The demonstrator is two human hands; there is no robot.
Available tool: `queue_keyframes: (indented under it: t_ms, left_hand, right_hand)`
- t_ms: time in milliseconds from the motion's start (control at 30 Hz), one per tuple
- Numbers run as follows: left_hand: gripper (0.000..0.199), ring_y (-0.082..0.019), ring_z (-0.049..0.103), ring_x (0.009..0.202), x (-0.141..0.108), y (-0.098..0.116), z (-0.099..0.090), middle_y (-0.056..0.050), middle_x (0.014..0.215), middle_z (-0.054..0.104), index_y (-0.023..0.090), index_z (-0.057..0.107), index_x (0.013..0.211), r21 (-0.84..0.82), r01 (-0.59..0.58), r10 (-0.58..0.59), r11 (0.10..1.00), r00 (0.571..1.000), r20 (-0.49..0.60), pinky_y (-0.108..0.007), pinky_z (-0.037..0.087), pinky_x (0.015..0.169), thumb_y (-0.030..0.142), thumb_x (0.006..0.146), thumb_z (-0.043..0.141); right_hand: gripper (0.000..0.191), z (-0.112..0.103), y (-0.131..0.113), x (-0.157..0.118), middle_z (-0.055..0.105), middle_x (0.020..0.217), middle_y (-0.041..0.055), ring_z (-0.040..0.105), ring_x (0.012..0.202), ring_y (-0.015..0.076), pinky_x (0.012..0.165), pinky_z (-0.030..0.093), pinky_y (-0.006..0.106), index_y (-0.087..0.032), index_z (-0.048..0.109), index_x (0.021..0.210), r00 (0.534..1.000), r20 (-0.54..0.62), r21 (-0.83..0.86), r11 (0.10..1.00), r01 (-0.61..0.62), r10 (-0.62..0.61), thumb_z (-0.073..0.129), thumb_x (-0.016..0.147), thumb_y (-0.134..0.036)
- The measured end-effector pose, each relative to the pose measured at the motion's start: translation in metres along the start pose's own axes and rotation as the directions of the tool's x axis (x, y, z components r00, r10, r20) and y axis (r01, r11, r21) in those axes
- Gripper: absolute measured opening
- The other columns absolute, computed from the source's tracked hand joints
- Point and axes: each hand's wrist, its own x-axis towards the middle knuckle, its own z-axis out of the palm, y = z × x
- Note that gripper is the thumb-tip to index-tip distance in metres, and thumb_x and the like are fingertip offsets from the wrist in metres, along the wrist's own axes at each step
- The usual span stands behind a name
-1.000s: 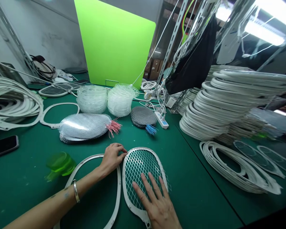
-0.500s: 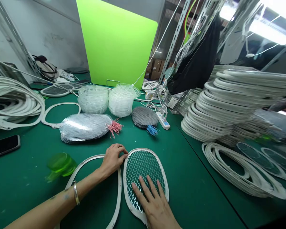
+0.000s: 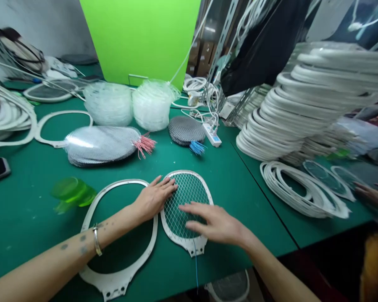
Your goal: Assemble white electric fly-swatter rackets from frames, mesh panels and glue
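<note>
A white racket-shaped frame with metal mesh (image 3: 189, 195) lies flat on the green table, a thin blue wire (image 3: 195, 268) trailing from its neck over the table edge. My left hand (image 3: 156, 196) rests with its fingers extended on the upper left of that frame. Over the mesh is my right hand (image 3: 212, 222), fingers apart and holding nothing; whether it touches the mesh I cannot tell. Left of the meshed frame lies a larger bare white frame (image 3: 154, 245), partly under my left forearm. A translucent green object (image 3: 74, 191) sits further left.
Silvery mesh sheets with red wires (image 3: 102, 144) and dark mesh sheets with blue wires (image 3: 186, 130) lie behind. Two clear coiled bundles (image 3: 153, 105) stand near the green board (image 3: 141, 37). White frames (image 3: 290, 113) are stacked high at right, near another person's hand (image 3: 373, 195). A power strip (image 3: 212, 135) lies mid-table.
My right hand has lifted from the lower mesh and turned sideways. My left hand has flattened and slid onto the meshed frame. The view has tilted downward, and another person's hand now shows at right.
</note>
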Motion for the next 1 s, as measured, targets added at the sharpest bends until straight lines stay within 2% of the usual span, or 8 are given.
queue_keyframes:
  t_ms: [100, 233, 367, 400, 467, 567, 700, 1000]
  left_hand:
    - [0.047, -0.025, 0.036, 0.142, 0.001, -0.003, 0.000, -0.010, 0.150, 0.045, 0.018, 0.048, 0.137, 0.015, -0.006, 0.006, 1.000, 1.000, 0.012, -0.052, 0.025, 0.117, 0.009, 0.092, 0.043]
    - [0.042, -0.027, 0.040, 0.140, 0.001, 0.000, -0.002, -0.014, 0.146, 0.049, 0.013, 0.051, 0.133, 0.032, -0.027, 0.028, 0.999, 0.999, -0.030, -0.055, 0.024, 0.117, 0.008, 0.091, 0.043]
    - [0.033, -0.027, 0.038, 0.140, -0.015, 0.042, -0.017, -0.012, 0.143, 0.052, 0.016, 0.055, 0.128, -0.030, -0.094, 0.087, 0.995, 0.979, -0.183, -0.057, 0.024, 0.117, 0.026, 0.098, 0.044]
    - [0.034, -0.027, 0.039, 0.139, -0.022, 0.058, -0.021, -0.010, 0.143, 0.052, 0.019, 0.055, 0.129, -0.049, -0.208, 0.198, 0.977, 0.966, -0.164, -0.055, 0.025, 0.117, 0.026, 0.097, 0.047]
    - [0.034, -0.026, 0.047, 0.132, -0.035, 0.090, -0.024, -0.010, 0.135, 0.058, 0.018, 0.059, 0.125, -0.052, -0.477, 0.470, 0.878, 0.877, -0.099, -0.049, 0.030, 0.116, 0.025, 0.094, 0.049]
    - [0.028, -0.027, 0.058, 0.116, -0.050, 0.126, -0.022, -0.013, 0.120, 0.065, 0.011, 0.067, 0.113, 0.050, -0.666, 0.668, 0.744, 0.743, -0.038, -0.044, 0.041, 0.107, 0.019, 0.094, 0.048]
    - [0.024, -0.029, 0.067, 0.092, -0.053, 0.147, -0.018, -0.017, 0.102, 0.071, 0.009, 0.071, 0.098, 0.145, -0.683, 0.690, 0.716, 0.724, 0.007, -0.047, 0.048, 0.090, 0.022, 0.093, 0.050]
    - [0.023, -0.026, 0.066, 0.076, -0.036, 0.156, -0.011, -0.014, 0.088, 0.070, 0.010, 0.070, 0.096, 0.177, -0.768, 0.782, 0.615, 0.624, -0.010, -0.046, 0.049, 0.074, 0.022, 0.091, 0.051]
  right_hand:
    - [0.054, 0.006, 0.024, 0.007, 0.033, 0.156, -0.0029, 0.025, 0.146, 0.0267, 0.117, 0.025, 0.050, -0.038, 0.026, 0.151, 0.978, -0.139, -0.172, 0.977, 0.129, -0.153, 0.041, 0.100, -0.047]
    - [0.075, 0.028, 0.050, 0.018, 0.003, 0.162, 0.0012, 0.000, 0.149, 0.0285, 0.119, 0.004, 0.055, -0.031, 0.006, 0.155, 0.955, 0.034, -0.386, 0.878, 0.284, -0.294, 0.042, 0.096, -0.060]
    - [0.074, 0.038, 0.061, 0.023, -0.004, 0.162, 0.0014, -0.003, 0.149, 0.0255, 0.120, 0.000, 0.053, -0.032, -0.001, 0.154, 0.955, 0.047, -0.423, 0.860, 0.284, -0.292, 0.033, 0.097, -0.063]
    - [0.073, 0.039, 0.061, 0.024, -0.005, 0.162, 0.0013, -0.004, 0.149, 0.0253, 0.120, -0.001, 0.053, -0.032, -0.002, 0.154, 0.955, 0.053, -0.423, 0.859, 0.286, -0.292, 0.032, 0.098, -0.062]
    - [0.071, 0.038, 0.061, 0.024, -0.006, 0.162, 0.0015, -0.005, 0.149, 0.0257, 0.119, -0.002, 0.053, -0.031, -0.001, 0.155, 0.957, 0.068, -0.426, 0.859, 0.284, -0.283, 0.030, 0.098, -0.060]
    - [0.072, 0.037, 0.060, 0.024, -0.005, 0.162, 0.0027, -0.006, 0.149, 0.0269, 0.119, -0.002, 0.055, -0.029, 0.002, 0.155, 0.964, 0.082, -0.441, 0.858, 0.264, -0.254, 0.031, 0.098, -0.062]
    - [0.072, 0.037, 0.061, 0.025, -0.005, 0.162, 0.0027, -0.007, 0.149, 0.0261, 0.119, -0.003, 0.054, -0.029, 0.003, 0.155, 0.964, 0.087, -0.441, 0.857, 0.265, -0.253, 0.029, 0.097, -0.063]
    - [0.072, 0.037, 0.060, 0.025, -0.004, 0.162, 0.0026, -0.005, 0.149, 0.0266, 0.119, -0.004, 0.054, -0.029, 0.006, 0.155, 0.965, 0.083, -0.413, 0.872, 0.262, -0.250, 0.032, 0.097, -0.063]
